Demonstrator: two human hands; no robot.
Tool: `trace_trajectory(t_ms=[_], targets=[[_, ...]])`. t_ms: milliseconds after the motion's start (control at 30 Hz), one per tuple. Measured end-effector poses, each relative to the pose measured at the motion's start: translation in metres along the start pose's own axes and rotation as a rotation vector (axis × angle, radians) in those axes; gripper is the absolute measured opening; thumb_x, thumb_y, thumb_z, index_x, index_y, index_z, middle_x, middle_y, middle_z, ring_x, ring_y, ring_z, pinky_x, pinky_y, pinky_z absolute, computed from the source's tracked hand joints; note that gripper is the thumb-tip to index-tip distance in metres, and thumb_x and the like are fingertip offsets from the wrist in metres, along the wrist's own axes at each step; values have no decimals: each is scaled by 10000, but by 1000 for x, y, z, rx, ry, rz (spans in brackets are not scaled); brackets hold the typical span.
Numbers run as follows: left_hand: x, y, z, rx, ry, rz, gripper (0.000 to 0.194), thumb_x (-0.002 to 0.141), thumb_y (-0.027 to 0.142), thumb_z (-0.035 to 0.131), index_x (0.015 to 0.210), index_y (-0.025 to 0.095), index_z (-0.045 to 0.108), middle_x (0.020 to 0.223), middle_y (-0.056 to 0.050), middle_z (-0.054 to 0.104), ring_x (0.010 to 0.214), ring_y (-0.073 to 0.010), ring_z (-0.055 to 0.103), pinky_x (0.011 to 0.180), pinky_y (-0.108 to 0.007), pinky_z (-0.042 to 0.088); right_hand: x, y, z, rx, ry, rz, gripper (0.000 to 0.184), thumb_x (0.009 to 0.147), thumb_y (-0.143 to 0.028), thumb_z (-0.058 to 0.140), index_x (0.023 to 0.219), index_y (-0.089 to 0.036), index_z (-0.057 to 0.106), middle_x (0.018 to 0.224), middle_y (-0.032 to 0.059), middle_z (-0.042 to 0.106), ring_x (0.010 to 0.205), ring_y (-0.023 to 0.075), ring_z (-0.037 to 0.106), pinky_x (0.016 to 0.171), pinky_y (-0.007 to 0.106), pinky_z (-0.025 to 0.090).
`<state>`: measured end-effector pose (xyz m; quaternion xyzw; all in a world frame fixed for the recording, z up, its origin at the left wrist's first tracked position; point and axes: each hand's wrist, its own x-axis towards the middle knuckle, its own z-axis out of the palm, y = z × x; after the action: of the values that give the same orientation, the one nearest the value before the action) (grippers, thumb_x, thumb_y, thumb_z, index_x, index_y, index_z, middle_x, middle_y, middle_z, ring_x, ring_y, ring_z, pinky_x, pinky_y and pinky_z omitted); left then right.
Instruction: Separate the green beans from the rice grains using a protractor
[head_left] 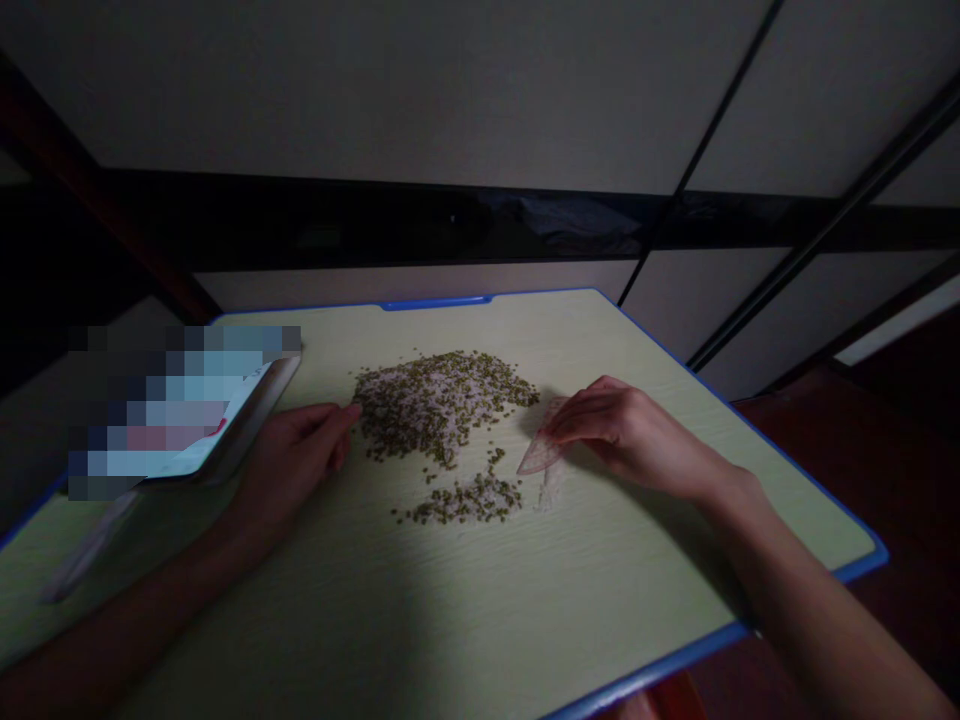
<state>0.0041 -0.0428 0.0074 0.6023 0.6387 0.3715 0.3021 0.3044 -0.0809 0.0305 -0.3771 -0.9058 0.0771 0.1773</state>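
A spread of small green beans mixed with white grains (439, 400) lies in the middle of a pale green desk with a blue rim (435, 302). A smaller heap of the same mix (469, 500) sits just in front of it. My right hand (615, 425) pinches a clear pinkish triangular ruler (541, 448) whose edge rests on the desk right of the heaps. My left hand (296, 455) rests on the desk, fingers stretched out, its fingertips touching the left edge of the big spread.
A book or tablet with a blurred cover (187, 420) lies at the desk's left side beside my left hand. A pale pen-like stick (86, 550) lies near the left front. Tiled floor and dark wall surround the desk.
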Motion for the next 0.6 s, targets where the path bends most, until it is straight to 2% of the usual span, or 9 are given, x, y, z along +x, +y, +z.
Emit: trace_trajectory(t_ms=[333,600], targets=[[-1,1,-2,13,-8,-2,412,697,466,479,382,211,401,352,68,366,382,-87,340,439,-229,275,-1,1,-3,36,-1,-22,363,742,31,433,821,-198,703,880,29,716,827,155,639,782,353,423],[0,0,-2,29,-8,0,424,706,477,475,385,212,399,351,70,364,375,-87,333,432,-232,268,0,1,1,8,25,21,385,752,13,437,911,-214,704,852,34,709,836,176,643,765,364,421]])
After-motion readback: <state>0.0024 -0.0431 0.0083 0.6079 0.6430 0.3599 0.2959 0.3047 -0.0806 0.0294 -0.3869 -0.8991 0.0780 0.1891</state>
